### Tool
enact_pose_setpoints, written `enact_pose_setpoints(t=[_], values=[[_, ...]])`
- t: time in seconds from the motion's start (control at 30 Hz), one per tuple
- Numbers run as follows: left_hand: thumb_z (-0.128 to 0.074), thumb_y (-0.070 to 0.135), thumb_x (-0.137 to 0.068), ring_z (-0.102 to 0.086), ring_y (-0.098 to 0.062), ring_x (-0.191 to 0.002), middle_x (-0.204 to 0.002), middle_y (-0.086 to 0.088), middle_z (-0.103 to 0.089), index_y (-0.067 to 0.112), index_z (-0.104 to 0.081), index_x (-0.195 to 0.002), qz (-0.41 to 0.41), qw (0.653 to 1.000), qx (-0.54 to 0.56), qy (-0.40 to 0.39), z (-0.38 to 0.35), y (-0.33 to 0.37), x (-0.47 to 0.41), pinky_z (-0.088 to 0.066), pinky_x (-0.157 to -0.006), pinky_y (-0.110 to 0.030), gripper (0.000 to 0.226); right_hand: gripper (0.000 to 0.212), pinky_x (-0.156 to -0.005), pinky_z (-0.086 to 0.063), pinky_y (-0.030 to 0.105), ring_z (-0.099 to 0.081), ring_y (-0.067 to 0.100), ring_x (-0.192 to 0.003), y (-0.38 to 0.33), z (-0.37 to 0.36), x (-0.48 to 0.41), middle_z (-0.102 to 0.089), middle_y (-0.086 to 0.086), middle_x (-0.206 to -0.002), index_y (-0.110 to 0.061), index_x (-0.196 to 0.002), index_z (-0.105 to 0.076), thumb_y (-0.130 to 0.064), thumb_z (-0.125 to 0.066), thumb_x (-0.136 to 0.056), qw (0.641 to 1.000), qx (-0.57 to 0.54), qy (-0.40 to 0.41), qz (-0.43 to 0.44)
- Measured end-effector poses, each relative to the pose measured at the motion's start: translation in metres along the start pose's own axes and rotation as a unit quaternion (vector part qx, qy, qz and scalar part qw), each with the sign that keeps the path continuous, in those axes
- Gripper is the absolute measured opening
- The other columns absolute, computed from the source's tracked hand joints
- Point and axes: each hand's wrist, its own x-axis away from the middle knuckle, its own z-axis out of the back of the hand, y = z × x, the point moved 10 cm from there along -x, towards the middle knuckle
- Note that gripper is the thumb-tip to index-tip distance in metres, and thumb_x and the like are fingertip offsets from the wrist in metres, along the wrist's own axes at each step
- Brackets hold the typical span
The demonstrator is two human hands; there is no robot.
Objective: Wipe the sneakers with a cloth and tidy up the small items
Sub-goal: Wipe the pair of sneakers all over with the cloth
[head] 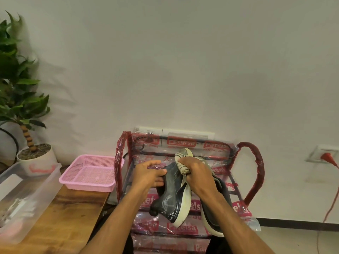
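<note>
While the plastic-wrapped rack (258, 173) stands against the wall, a wooden table (69, 217) sits just beside it on the left. A clear box (36, 189) lies along the table's left edge. A potted plant (18, 79) stands at its far left corner and a pink basket (88, 186) at its far right corner.

One dark sneaker (170, 200) is held up over the rack, tipped on its side with the pale sole facing right. A second sneaker (209, 220) rests on the rack's right side, partly hidden under the right forearm. A bunched, patterned cloth (182, 165) is pressed against the raised sneaker's upper end.

The left hand (148, 173) grips that sneaker by its upper end, fingers curled round the edge. The right hand (196, 173) is clenched round the cloth.

Wiping looks to be the step in hand, with the first sneaker being worked on. Next would probably be a firm stroke of the cloth down the side and along the sole while the left hand steadies or turns the shoe. After that come the second sneaker and the small items, none of which I can make out.
</note>
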Motion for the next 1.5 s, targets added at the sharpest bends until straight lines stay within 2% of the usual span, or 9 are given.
enact_pose_setpoints(t=[0.13, 0.27, 0.47, 0.67, 0.83, 0.97, 1.13, 1.3, 1.5], values=[[-0.075, -0.011, -0.074, -0.068, -0.020, -0.058, -0.075, -0.012, -0.073, 0.015, -0.067, -0.103, 0.004, 1.000, -0.021, -0.001, -0.001, 0.004, -0.006, -0.058, -0.055, -0.029, 0.039, 0.062, -0.101, -0.045, 0.037, -0.051, 0.021, -0.125, -0.014, -0.012, 0.007, -0.062, 0.002, -0.130, -0.015, -0.127, -0.063, 0.012, -0.064, -0.071, 0.995, 0.032, -0.049, 0.078], [-0.074, -0.014, -0.074, -0.070, -0.023, -0.068, -0.091, -0.014, -0.072, 0.017, -0.069, -0.099, -0.007, 0.999, -0.030, 0.008, -0.004, 0.006, -0.007, -0.060, -0.061, -0.030, 0.040, 0.043, -0.100, -0.044, 0.035, -0.054, 0.023, -0.121, -0.006, -0.008, -0.001, -0.064, 0.004, -0.126, -0.014, -0.124, -0.065, -0.001, -0.064, -0.083, 0.992, 0.107, -0.033, 0.054], [-0.072, -0.016, -0.073, -0.070, -0.026, -0.070, -0.084, -0.014, -0.072, 0.020, -0.070, -0.098, -0.007, 0.999, -0.037, 0.030, 0.005, 0.001, -0.011, -0.061, -0.069, -0.040, 0.043, 0.056, -0.094, -0.049, 0.036, -0.057, 0.019, -0.116, -0.018, -0.021, 0.012, -0.068, 0.002, -0.119, -0.015, -0.118, -0.069, 0.009, -0.055, -0.069, 0.992, 0.041, -0.092, 0.081], [-0.074, -0.014, -0.072, -0.069, -0.026, -0.068, -0.074, -0.014, -0.072, 0.019, -0.069, -0.097, -0.012, 0.999, -0.022, 0.038, -0.002, -0.004, -0.004, -0.060, -0.073, -0.043, 0.041, 0.026, -0.090, -0.047, 0.034, -0.060, 0.025, -0.102, -0.017, -0.019, -0.003, -0.069, 0.006, -0.100, -0.011, -0.099, -0.070, 0.003, -0.060, -0.079, 0.985, 0.146, -0.068, 0.065], [-0.072, -0.016, -0.072, -0.067, -0.024, -0.061, -0.073, -0.012, -0.070, 0.018, -0.070, -0.095, -0.015, 0.997, -0.012, 0.077, 0.014, -0.009, -0.004, -0.061, -0.066, -0.043, 0.041, 0.036, -0.085, -0.051, 0.042, -0.059, 0.027, -0.104, -0.030, -0.036, 0.011, -0.068, 0.008, -0.106, -0.010, -0.098, -0.071, 0.006, -0.057, -0.070, 0.978, 0.103, -0.153, 0.103], [-0.072, -0.016, -0.073, -0.066, -0.021, -0.058, -0.077, -0.014, -0.070, 0.014, -0.069, -0.093, -0.011, 0.996, -0.020, 0.086, 0.021, -0.012, -0.001, -0.059, -0.058, -0.034, 0.036, 0.024, -0.091, -0.048, 0.037, -0.060, 0.024, -0.100, -0.039, -0.047, 0.011, -0.068, 0.002, -0.100, -0.014, -0.101, -0.072, -0.004, -0.065, -0.080, 0.949, 0.219, -0.142, 0.179], [-0.072, -0.015, -0.074, -0.065, -0.021, -0.057, -0.078, -0.014, -0.071, 0.013, -0.069, -0.093, -0.013, 0.996, -0.028, 0.080, 0.027, -0.010, 0.000, -0.060, -0.064, -0.037, 0.034, 0.026, -0.097, -0.043, 0.041, -0.055, 0.028, -0.108, -0.038, -0.039, -0.006, -0.063, 0.009, -0.111, -0.008, -0.111, -0.066, -0.004, -0.063, -0.085, 0.942, 0.285, -0.110, 0.142], [-0.072, -0.014, -0.075, -0.063, -0.022, -0.056, -0.082, -0.018, -0.071, 0.011, -0.069, -0.095, -0.003, 0.999, -0.031, 0.029, 0.021, -0.009, 0.000, -0.058, -0.073, -0.044, 0.033, 0.038, -0.098, -0.043, 0.036, -0.054, 0.025, -0.113, -0.021, -0.019, -0.002, -0.064, 0.004, -0.119, -0.013, -0.116, -0.066, 0.001, -0.060, -0.082, 0.976, 0.206, -0.059, 0.045], [-0.072, -0.015, -0.075, -0.063, -0.025, -0.061, -0.078, -0.016, -0.072, 0.009, -0.069, -0.098, 0.007, 1.000, -0.015, 0.010, 0.030, -0.014, 0.007, -0.058, -0.064, -0.037, 0.033, 0.042, -0.087, -0.047, 0.035, -0.054, 0.022, -0.112, -0.017, -0.005, 0.005, -0.065, 0.000, -0.117, -0.018, -0.116, -0.069, 0.004, -0.059, -0.081, 0.988, 0.141, -0.070, 0.003]])
